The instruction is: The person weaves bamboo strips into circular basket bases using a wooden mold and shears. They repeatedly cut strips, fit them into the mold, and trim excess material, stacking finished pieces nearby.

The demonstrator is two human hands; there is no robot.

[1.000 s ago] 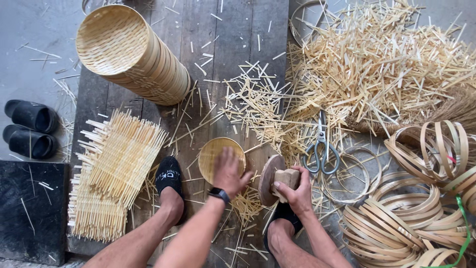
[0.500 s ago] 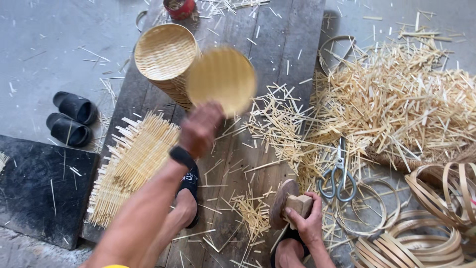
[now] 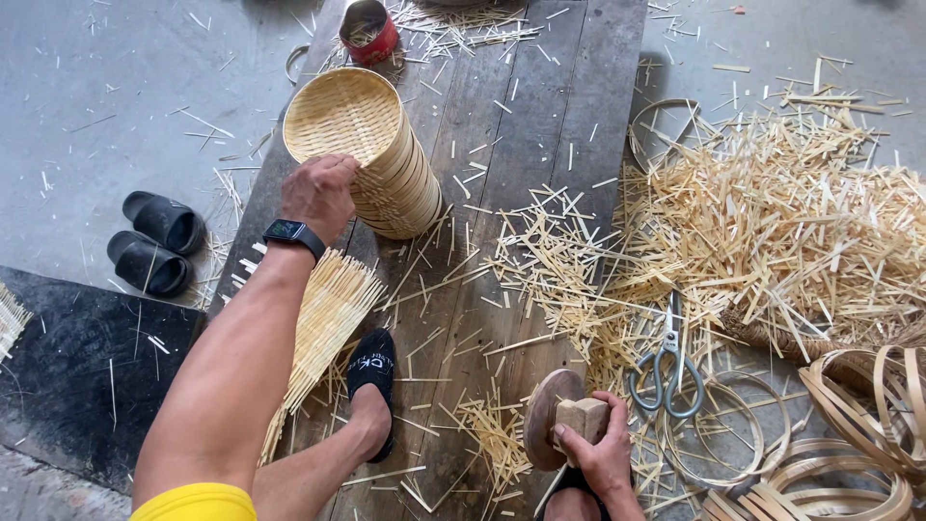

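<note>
A dark plank platform (image 3: 540,116) lay across the grey concrete floor (image 3: 106,87), bearing a stack of woven bamboo trays (image 3: 371,154) tipped on its side, a mat of bamboo slats (image 3: 323,323) and a red tin (image 3: 368,31) at the far end. Beside the planks, bamboo offcuts (image 3: 781,232) were heaped on the floor — with scissors (image 3: 666,362), coiled bamboo hoops (image 3: 849,453) and black sandals (image 3: 154,241) nearby.
</note>
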